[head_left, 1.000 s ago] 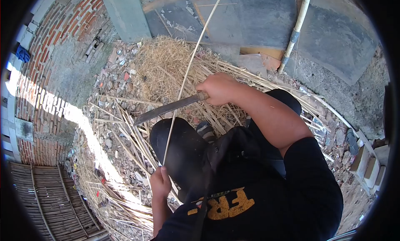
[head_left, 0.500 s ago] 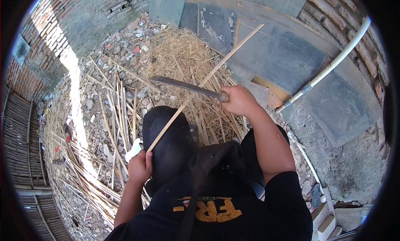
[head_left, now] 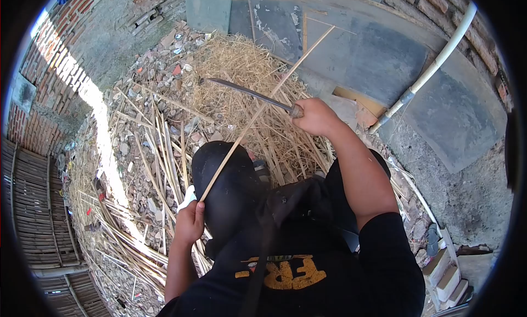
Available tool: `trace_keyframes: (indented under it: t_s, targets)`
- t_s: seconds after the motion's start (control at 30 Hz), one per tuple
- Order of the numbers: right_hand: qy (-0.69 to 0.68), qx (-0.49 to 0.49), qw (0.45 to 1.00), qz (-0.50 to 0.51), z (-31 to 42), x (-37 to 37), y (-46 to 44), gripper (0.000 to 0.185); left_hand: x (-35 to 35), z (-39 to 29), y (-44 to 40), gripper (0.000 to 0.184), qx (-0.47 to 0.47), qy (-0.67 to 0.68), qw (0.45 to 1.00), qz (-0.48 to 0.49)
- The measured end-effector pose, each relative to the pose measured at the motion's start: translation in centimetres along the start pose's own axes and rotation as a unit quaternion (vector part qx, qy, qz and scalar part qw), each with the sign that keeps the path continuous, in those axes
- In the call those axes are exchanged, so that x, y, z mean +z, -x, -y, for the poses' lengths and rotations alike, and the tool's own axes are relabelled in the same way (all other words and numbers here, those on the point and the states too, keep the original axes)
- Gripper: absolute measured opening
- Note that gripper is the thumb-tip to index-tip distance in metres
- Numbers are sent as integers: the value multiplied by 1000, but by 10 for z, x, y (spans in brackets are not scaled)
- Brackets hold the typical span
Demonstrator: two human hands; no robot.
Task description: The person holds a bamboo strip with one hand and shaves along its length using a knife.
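A long pale bamboo strip [head_left: 241, 135] slants from lower left to upper right over the person's dark-clad knee. Its lower end is in my left hand [head_left: 190, 222], closed with the thumb along the strip. My right hand [head_left: 317, 117] is wrapped round the handle of a machete [head_left: 250, 91], whose dark blade points left and crosses the strip above the knee. Whether blade and strip touch is hard to tell. Something white [head_left: 188, 198] shows beside my left hand. Under the blade lies a heap of thin shavings [head_left: 233, 70].
Split bamboo strips [head_left: 162, 152] lie on the rubble ground at the left, with more at the lower left [head_left: 129, 245]. Grey panels [head_left: 379, 54] and a white pipe [head_left: 433, 67] stand ahead. A brick wall [head_left: 82, 15] and a bamboo slat panel [head_left: 38, 207] are at left.
The view has shifted. My left hand now holds the strip further from my body, the strip leans more to the right, and the blade has tilted with its tip higher.
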State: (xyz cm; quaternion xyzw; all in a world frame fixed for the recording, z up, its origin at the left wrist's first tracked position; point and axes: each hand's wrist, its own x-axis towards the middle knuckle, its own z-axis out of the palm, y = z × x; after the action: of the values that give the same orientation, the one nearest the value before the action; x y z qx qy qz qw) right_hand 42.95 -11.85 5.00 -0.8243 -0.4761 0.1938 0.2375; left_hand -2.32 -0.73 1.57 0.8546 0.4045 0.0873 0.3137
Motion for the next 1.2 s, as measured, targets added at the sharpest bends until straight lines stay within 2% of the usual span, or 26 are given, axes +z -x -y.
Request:
trace_keyframes:
  t_s: [0.1, 0.23, 0.37, 0.4, 0.5, 0.53, 0.63, 0.67, 0.77, 0.8, 0.93, 1.03, 1.17, 1.2]
  targets:
    - [51, -25, 998, 38, 32, 2, 23, 33, -4, -8, -2, 54, -31, 43, 998, 38]
    - [65, -42, 996, 50, 17, 3, 14, 32, 3, 8, -3, 54, 15, 33, 999, 14]
    - [-61, 36, 997, 43, -10, -9, -13, 35, 6, 10, -5, 56, 6, 46, 999, 7]
    - [-21, 23, 999, 12, -7, -5, -12, 34, 4, 10, -4, 56, 2, 43, 999, 10]
    - [-32, -13, 999, 2, 1, 8, -6, 34, -2, 6, -5, 58, -7, 35, 999, 21]
    - [2, -11, 999, 41, 19, 3, 5, 30, -2, 6, -5, 58, -12, 35, 999, 24]
    - [107, -67, 990, 69, 43, 11, 24, 25, -6, 10, -7, 59, -24, 45, 997, 57]
    - [120, -78, 987, 66, 43, 14, 24, 24, -7, 12, -10, 60, -28, 52, 996, 67]
    - [28, -30, 998, 41, 15, 6, 3, 22, -4, 15, -11, 60, -14, 48, 997, 52]
    - [-43, 12, 999, 4, 0, 6, -8, 26, -7, 13, -12, 60, -13, 40, 998, 50]
    - [-36, 31, 996, -70, -28, 9, -27, 40, -21, -2, -14, 59, -13, 9, 998, 55]
    - [-28, 28, 999, -28, -10, 11, -13, 38, -26, -4, -8, 58, -10, 24, 998, 58]
    - [142, -42, 986, 75, 36, 2, 20, 31, -27, 3, 2, 57, -22, 61, 993, 99]
    - [143, -62, 986, 60, 34, 10, 22, 26, -26, 7, 3, 56, -25, 78, 991, 107]
